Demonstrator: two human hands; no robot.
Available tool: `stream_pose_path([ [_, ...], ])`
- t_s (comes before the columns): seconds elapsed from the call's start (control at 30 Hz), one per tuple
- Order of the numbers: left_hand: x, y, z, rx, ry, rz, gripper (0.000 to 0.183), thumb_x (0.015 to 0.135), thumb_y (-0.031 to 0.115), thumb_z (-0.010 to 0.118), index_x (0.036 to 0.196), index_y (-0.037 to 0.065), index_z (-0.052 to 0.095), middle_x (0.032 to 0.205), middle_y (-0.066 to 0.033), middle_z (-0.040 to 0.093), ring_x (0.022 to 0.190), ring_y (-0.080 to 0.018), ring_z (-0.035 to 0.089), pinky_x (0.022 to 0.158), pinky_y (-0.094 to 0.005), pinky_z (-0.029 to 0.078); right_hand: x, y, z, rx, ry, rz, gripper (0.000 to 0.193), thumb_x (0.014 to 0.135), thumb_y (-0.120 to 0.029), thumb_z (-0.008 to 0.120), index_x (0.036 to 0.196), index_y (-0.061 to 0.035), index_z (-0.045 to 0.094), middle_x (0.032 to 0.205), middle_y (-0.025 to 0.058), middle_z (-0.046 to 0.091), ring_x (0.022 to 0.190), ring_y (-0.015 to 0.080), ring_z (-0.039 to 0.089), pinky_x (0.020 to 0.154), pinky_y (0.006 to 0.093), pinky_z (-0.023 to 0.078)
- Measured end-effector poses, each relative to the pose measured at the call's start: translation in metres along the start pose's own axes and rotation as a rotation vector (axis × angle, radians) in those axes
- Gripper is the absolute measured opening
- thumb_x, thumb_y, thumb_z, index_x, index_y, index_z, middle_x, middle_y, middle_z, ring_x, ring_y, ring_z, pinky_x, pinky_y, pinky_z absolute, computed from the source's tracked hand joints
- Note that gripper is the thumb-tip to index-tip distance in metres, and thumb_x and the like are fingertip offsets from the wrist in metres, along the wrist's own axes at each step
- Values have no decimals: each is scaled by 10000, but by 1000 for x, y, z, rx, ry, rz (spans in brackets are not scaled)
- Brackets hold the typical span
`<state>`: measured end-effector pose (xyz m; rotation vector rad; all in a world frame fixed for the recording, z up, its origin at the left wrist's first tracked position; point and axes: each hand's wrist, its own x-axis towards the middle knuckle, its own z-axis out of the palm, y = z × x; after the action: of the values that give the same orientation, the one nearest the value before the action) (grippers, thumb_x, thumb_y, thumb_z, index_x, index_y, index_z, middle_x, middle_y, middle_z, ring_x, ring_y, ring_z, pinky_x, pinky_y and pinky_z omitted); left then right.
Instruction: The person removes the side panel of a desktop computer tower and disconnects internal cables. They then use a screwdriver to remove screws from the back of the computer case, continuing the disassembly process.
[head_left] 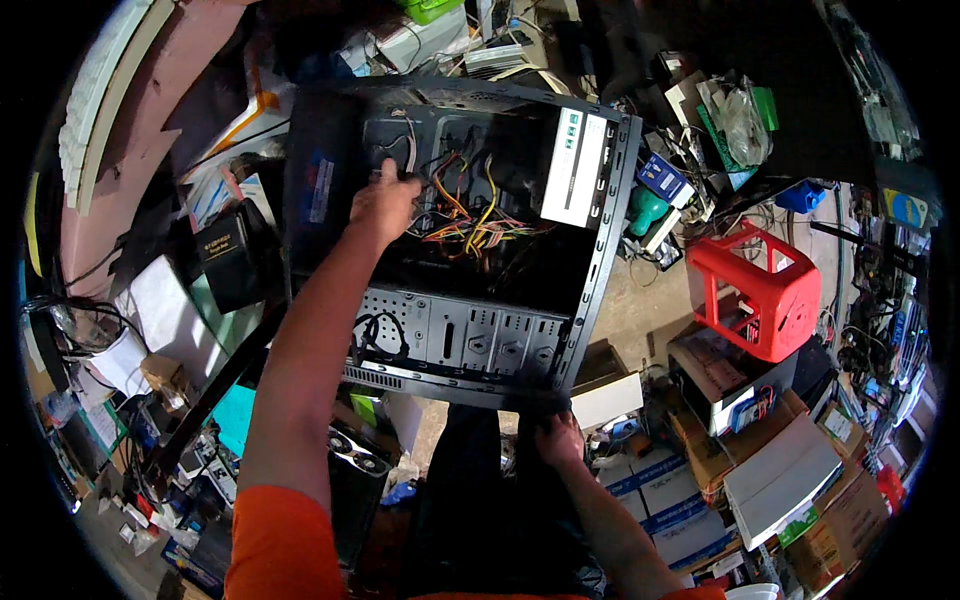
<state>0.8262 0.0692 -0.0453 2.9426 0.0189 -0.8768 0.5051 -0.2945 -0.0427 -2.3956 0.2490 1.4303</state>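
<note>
An opened black computer case [445, 325] lies tilted in front of me, its inside facing up. A tangle of yellow, red and orange wires [475, 225] fills its middle. My left hand [385, 207] reaches into the upper left part of the case, its fingers curled beside a pale cable [410, 140]. Whatever those fingers hold, if anything, is hidden. At the near right corner of the case my right hand [560, 438] grips the edge, with the fingertips partly lost in shadow. A white label sheet [574, 168] is stuck on the right side of the case.
To the right stands a red plastic stool [760, 290] on its side, above cardboard boxes [840, 520]. A black book [238, 258] and loose papers lie on the left. A graphics card [357, 455] rests near my left forearm. Electronic clutter surrounds the case.
</note>
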Motion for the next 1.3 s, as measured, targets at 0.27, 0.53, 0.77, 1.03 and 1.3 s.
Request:
stream_pose_path([
  [0.27, -35, -13, -53, -22, 159, -7, 211, 847, 201, 579, 1034, 113, 622, 981, -144, 619, 916, -354, 605, 764, -431, 494, 2, -1, -1, -61, -37, -4, 393, 817, -346, 541, 1131, -110, 561, 1197, 194, 493, 1148, 373, 448, 985, 447, 372],
  [0.53, -155, -15, -124, -211, 447, -132, 174, 790, 116, 652, 953, 55, 651, 916, -137, 633, 813, -336, 622, 689, -387, 497, 5, -3, -6, -58, -51, 3, 417, 814, -334, 546, 1177, -130, 540, 1259, 204, 462, 1171, 379, 434, 993, 455, 371],
  [0.77, -242, -8, -78, -119, 515, 94, 206, 684, 55, 681, 886, 95, 687, 906, -90, 619, 801, -280, 601, 680, -383, 474, 10, 4, 0, -78, -57, -20, 495, 806, -316, 550, 1266, -149, 478, 1297, 194, 432, 1194, 384, 416, 1005, 455, 366],
  [1.03, -256, 12, -37, -107, 209, 105, 372, 686, 184, 728, 1049, 152, 656, 1069, -99, 540, 952, -285, 529, 836, -436, 409, 13, 11, 7, -98, 37, -53, 466, 801, -335, 562, 1235, -168, 524, 1308, 172, 435, 1208, 371, 404, 1024, 442, 353],
  [1.3, -221, 23, -71, -329, 233, 65, 357, 714, 196, 733, 1043, 95, 639, 1079, -121, 536, 975, -321, 526, 830, -414, 432, 12, 8, 7, -120, 21, -86, 408, 806, -325, 547, 1138, -88, 539, 1199, 229, 476, 1125, 399, 460, 930, 478, 412],
])
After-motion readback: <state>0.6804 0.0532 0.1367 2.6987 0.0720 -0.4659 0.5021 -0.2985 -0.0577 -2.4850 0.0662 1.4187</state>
